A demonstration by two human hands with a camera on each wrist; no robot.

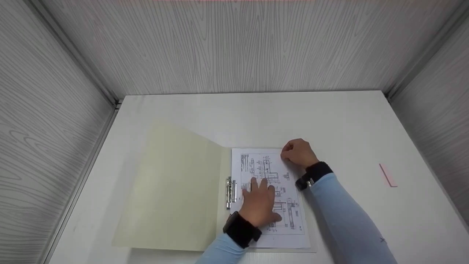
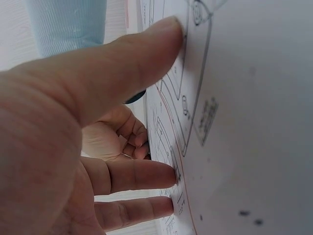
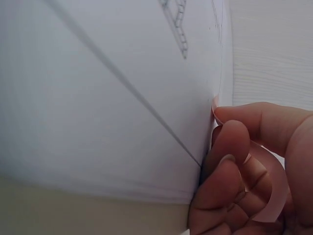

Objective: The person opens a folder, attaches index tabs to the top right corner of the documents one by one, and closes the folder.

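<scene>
An open pale-yellow file folder [image 1: 172, 190] lies on the table, its metal clip [image 1: 231, 192] along the inner fold. On its right half lies a white sheet with technical drawings [image 1: 273, 176]. My left hand [image 1: 259, 203] rests on that sheet with fingers spread; in the left wrist view its thumb [image 2: 142, 56] and fingers touch the paper. At the sheet's upper right corner, my right hand [image 1: 298, 152] pinches a thin pink sticky strip [image 3: 275, 191] between thumb and curled fingers. One end of the strip meets the paper's edge, and the rest curves back inside the hand.
A pink sticky-note pad [image 1: 388, 176] lies on the white table [image 1: 348, 121] to the right of the folder. Grey wood-grain panels [image 1: 234, 47] wall the table at the back and on both sides. The folder's left cover stands partly raised from the table.
</scene>
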